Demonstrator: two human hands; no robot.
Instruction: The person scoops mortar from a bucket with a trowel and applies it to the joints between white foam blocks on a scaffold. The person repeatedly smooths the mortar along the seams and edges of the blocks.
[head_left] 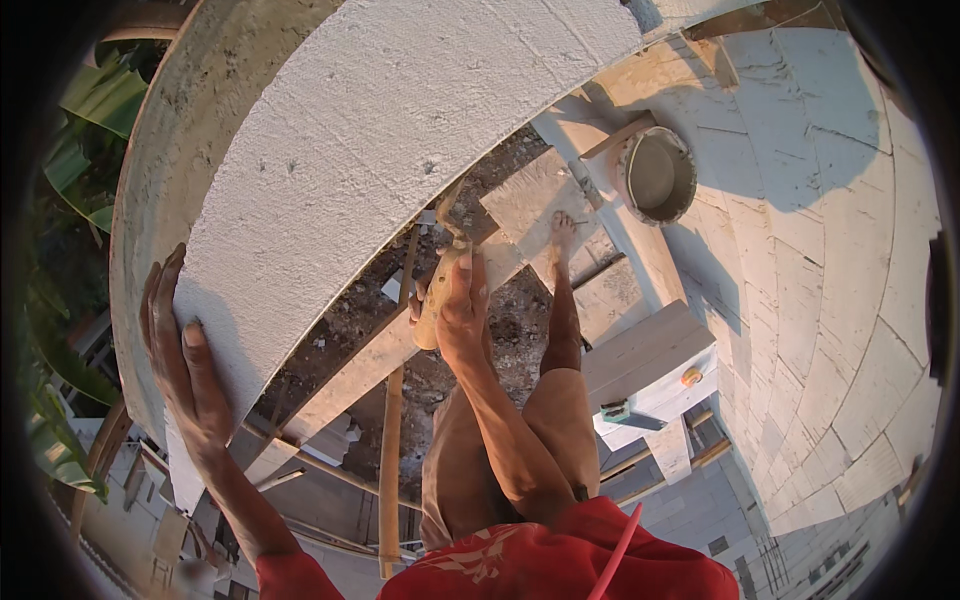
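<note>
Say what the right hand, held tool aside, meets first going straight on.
The right hand would probably meet the white block at its near edge; depth is unclear, so it might pass beneath.

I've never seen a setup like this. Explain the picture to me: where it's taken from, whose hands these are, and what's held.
There is no machine here, just a person in a red shirt working bare-handed. The single picture comes from a wide camera on their head, looking down; its lens bends straight edges. The left hand is open, laid against the edge of a large pale slab. The right hand grips a tool by its yellowish handle; a bent neck leads away, but the far end is not visible. To the right, a round bucket holds something grey, beside a pale block wall.
</note>
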